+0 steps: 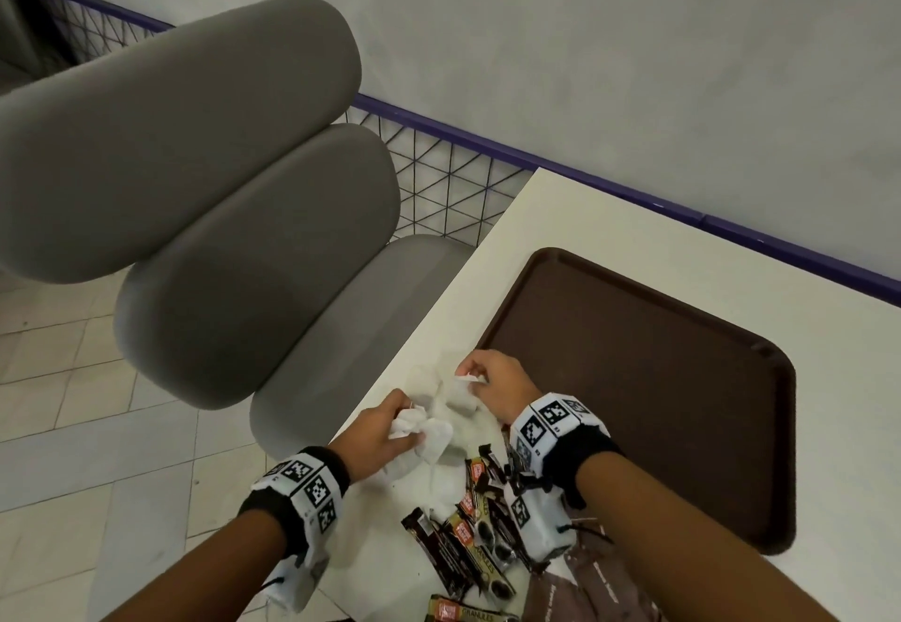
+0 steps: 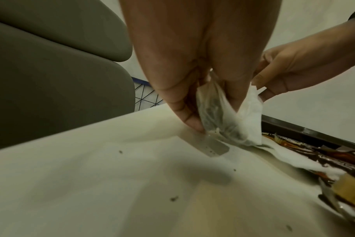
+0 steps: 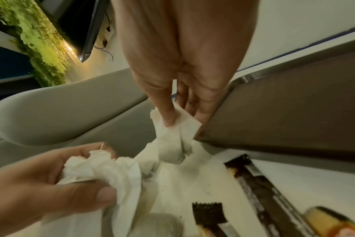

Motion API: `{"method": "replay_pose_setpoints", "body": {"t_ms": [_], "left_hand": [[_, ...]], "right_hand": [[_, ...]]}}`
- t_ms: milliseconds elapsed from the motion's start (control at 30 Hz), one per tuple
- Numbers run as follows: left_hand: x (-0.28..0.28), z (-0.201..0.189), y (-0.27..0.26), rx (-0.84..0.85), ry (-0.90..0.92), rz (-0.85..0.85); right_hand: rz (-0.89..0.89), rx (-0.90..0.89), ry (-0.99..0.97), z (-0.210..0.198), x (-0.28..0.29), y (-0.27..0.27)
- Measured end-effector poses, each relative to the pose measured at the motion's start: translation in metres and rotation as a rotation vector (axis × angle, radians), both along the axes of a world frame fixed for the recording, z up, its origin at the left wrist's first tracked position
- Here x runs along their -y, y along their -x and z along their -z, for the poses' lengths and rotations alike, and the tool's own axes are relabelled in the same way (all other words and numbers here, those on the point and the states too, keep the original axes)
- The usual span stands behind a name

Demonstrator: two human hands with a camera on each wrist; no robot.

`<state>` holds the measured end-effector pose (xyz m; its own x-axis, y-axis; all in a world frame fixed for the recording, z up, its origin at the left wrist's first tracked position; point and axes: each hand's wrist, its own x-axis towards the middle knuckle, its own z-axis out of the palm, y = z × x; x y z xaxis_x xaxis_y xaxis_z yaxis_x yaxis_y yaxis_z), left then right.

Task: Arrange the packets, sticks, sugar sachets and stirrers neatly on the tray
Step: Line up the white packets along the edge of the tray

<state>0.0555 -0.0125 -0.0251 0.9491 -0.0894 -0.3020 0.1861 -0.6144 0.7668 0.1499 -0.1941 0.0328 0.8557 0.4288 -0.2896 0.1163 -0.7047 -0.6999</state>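
My left hand [image 1: 385, 431] grasps a bunch of white sachets [image 1: 414, 426] at its fingertips, thumb pressed onto the crumpled paper, just off the near-left corner of the tray [image 1: 760, 426]. My right hand [image 1: 497, 380] pinches the top edge of a single white sachet [image 3: 173, 141] between thumb and forefinger, so that it hangs with its long axis nearly vertical, pinched end up and its fuller end touching the white pile on the table [image 1: 546, 211], right beside that same tray corner. From the left wrist view the paper bags look thin, with dark contents showing through, so they may be tea bags rather than sugar; I cannot tell for sure. I judge I am at the sorting step, separating white sachets from the heap, with nothing on the tray as yet. Next I need to carry them over the rim and lay them flat, long sides parallel to a tray edge. Nearer to me than the tray corner, the dark sticks [image 1: 453, 553] lie fanned at mixed angles, mostly pointing diagonally toward the tray.
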Motion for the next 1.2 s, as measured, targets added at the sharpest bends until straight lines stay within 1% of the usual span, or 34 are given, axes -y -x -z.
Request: {"method": "replay_pose_setpoints", "body": {"t_ms": [133, 267, 367, 533, 600, 700, 767, 867, 933, 1067, 1200], "left_hand": [[0.005, -0.009, -0.004, -0.002, 0.079, -0.093], [0.016, -0.023, -0.009, 0.018, 0.242, -0.188], [0.024, -0.029, -0.014, -0.018, 0.302, -0.216], [0.035, -0.043, -0.022, -0.077, 0.450, -0.222], [0.037, -0.050, -0.024, -0.102, 0.531, -0.270], [0.041, -0.059, -0.026, -0.167, 0.696, -0.332], [0.044, -0.063, -0.028, -0.218, 0.805, -0.338], [0.048, -0.067, -0.028, -0.277, 0.927, -0.327], [0.052, -0.071, -0.029, -0.272, 0.939, -0.318], [0.054, -0.068, -0.032, -0.212, 0.874, -0.328], [0.051, -0.067, -0.039, -0.168, 0.833, -0.375]], "right_hand": [[0.032, -0.016, -0.047, -0.016, 0.016, -0.005], [0.010, -0.033, -0.092, -0.035, 0.034, -0.008], [-0.036, -0.095, -0.106, -0.046, 0.045, -0.010], [-0.062, -0.239, -0.256, -0.060, 0.046, -0.007], [-0.088, -0.308, -0.291, -0.063, 0.044, -0.005], [-0.114, -0.364, -0.321, -0.062, 0.040, -0.004], [-0.061, -0.354, -0.361, -0.056, 0.036, -0.005], [0.068, -0.240, -0.381, -0.042, 0.030, -0.005], [0.105, -0.199, -0.402, -0.035, 0.026, -0.004], [0.150, -0.172, -0.454, -0.032, 0.025, -0.007], [0.282, -0.185, -0.493, -0.032, 0.033, -0.009]]}}
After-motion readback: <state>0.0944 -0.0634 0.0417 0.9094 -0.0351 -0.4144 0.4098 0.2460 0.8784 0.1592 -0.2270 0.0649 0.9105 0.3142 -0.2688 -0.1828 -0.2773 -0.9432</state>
